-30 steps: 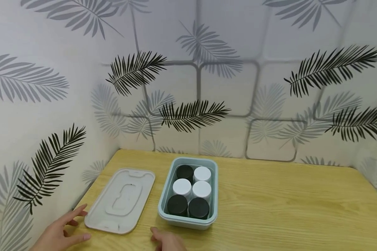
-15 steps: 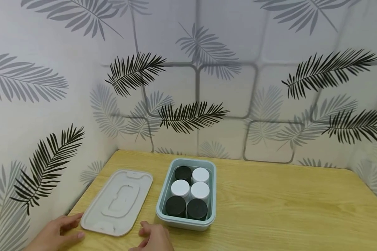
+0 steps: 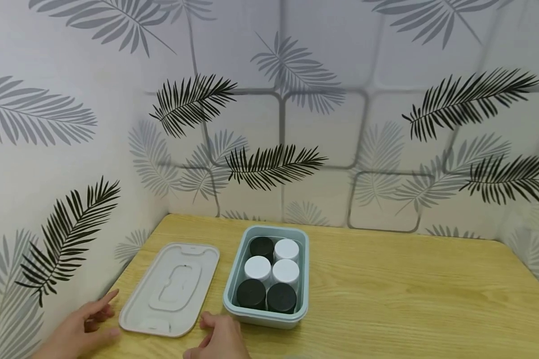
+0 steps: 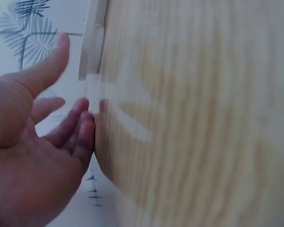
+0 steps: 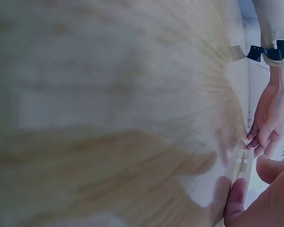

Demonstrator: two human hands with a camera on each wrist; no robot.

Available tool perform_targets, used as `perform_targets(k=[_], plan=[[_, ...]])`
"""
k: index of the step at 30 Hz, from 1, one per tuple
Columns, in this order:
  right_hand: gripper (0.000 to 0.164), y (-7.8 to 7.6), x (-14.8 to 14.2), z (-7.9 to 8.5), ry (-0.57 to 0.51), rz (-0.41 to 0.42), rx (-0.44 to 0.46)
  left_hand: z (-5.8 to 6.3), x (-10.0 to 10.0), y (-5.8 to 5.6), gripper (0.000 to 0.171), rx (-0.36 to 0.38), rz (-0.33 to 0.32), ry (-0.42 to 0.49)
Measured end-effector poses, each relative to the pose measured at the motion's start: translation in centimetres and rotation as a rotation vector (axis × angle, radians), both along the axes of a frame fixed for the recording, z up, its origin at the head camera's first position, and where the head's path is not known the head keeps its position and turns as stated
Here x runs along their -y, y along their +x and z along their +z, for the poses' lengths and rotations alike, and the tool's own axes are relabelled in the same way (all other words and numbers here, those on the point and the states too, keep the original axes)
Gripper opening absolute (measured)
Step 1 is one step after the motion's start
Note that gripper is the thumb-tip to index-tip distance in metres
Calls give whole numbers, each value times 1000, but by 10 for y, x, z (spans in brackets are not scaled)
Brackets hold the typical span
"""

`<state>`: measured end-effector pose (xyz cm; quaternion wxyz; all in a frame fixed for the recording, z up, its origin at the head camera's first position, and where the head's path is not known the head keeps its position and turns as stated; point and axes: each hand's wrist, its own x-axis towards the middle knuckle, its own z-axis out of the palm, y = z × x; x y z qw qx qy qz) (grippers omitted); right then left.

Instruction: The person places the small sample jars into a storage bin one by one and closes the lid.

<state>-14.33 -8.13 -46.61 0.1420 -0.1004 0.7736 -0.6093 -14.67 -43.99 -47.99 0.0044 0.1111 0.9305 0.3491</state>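
A pale grey, rounded rectangular lid (image 3: 170,294) lies flat on the wooden table, between my two hands. My left hand (image 3: 83,326) is at its near left corner, thumb and index finger spread apart. Seen from the left wrist, the fingertips of the left hand (image 4: 42,127) rest low by the table edge, short of the lid (image 4: 93,42). Close to the lid's near right corner is my right hand (image 3: 220,339), its fingers loosely bent and nothing in them. From the right wrist, a fingertip of the right hand (image 5: 260,198) is right at the tabletop, with the lid's thin edge (image 5: 241,163) beyond.
To the right of the lid stands a light blue box (image 3: 306,279), uncovered. Inside are several round-topped jars in rows, some with a white cap (image 3: 286,271) and some with a black cap (image 3: 251,294). The table (image 3: 408,294) meets a leaf-patterned wall (image 3: 323,194) behind and at left.
My right hand has come leftward, from in front of the box toward the lid's near right corner. The left hand stays by the lid, with its index finger now stretched out more.
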Motion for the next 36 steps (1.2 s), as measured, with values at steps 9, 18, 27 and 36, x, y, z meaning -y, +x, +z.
perform_targets(k=[9, 18, 27, 36], plan=[[41, 0, 6, 1, 58, -28, -87, -2, 6, -1, 70, -38, -124, 142], [46, -5, 9, 1, 82, -49, -134, 11, -2, -8, 65, 110, -129, 47], [41, -7, 10, 2, 64, -71, -121, 3, -7, -13, 57, -6, -169, 78], [51, 0, 9, 3, -14, -93, -92, 14, -4, -7, 64, 188, -69, 130]])
